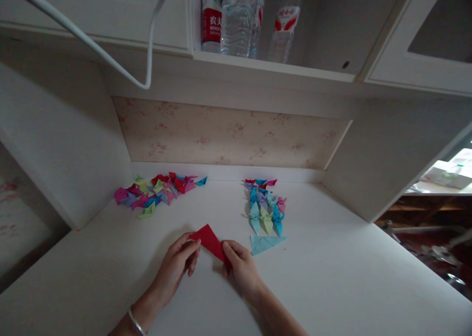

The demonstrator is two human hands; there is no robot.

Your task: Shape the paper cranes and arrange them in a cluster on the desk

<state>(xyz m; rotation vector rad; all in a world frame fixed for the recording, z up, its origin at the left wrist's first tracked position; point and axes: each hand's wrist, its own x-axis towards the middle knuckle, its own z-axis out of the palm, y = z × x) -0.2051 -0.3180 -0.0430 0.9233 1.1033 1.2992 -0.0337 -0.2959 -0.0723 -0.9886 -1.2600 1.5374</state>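
Observation:
A red folded paper triangle (209, 239) is held just above the white desk (332, 277) between both hands. My left hand (179, 263) pinches its left corner with curled fingers; a silver bracelet sits on that wrist. My right hand (239, 267) grips the paper's lower right end, thumb on top. A light blue folded paper (264, 243) lies flat on the desk just right of my right hand.
A heap of colourful folded paper pieces (158, 191) lies at the back left. A row of folded paper cranes (266, 205) lies at the back centre. Plastic bottles (238, 16) stand on the shelf overhead. A white cable (110, 60) hangs at upper left.

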